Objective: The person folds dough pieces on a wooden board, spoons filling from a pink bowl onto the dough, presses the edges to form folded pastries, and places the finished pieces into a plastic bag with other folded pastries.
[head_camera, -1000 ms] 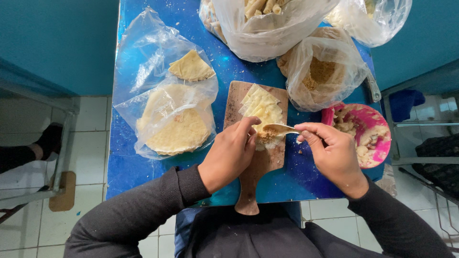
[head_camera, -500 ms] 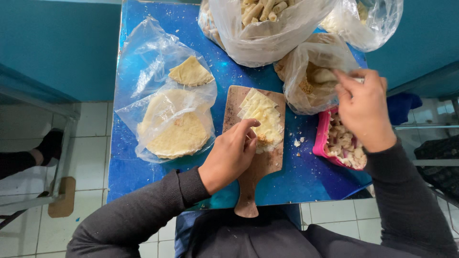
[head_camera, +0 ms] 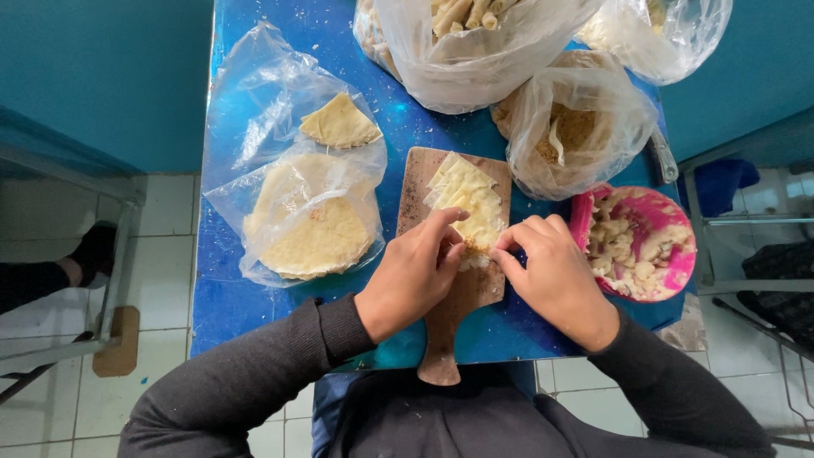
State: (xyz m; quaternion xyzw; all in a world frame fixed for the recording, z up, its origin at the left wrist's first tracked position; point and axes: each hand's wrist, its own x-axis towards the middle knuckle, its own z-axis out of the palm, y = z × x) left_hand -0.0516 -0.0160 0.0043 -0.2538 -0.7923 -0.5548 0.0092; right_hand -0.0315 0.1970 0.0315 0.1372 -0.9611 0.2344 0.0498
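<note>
A pale triangular wrapper (head_camera: 465,202) lies on a wooden cutting board (head_camera: 462,280), its broad near edge toward the person and its point aimed away, which puts the working edge right under the fingers. The left hand (head_camera: 415,273) curls over that near edge, fingers bent and thumb tucked, pinching the dough; the right hand (head_camera: 551,271) meets it from the other side, fingertips pressed to the same edge. Both hands are closed onto the wrapper rather than flat or open, a grip that suits folding or rolling the edge over, though the fingers hide whatever sits beneath them, so I cannot tell if filling lies there.

The board's handle points back toward the person's body, keeping the flat part central on the blue table (head_camera: 220,305). Just right of the board stands a pink bowl (head_camera: 678,246) of chunky pale filling, within easy reach of the right hand. Left of the board, an opened clear plastic bag (head_camera: 280,144) holds a stack of round flat wrappers (head_camera: 314,229) and a cut triangular piece (head_camera: 337,123), spread out so sheets can be drawn off. At the far edge sit more plastic bags: one with finished rolls (head_camera: 462,13), another with crumbly brownish contents (head_camera: 572,127).
</note>
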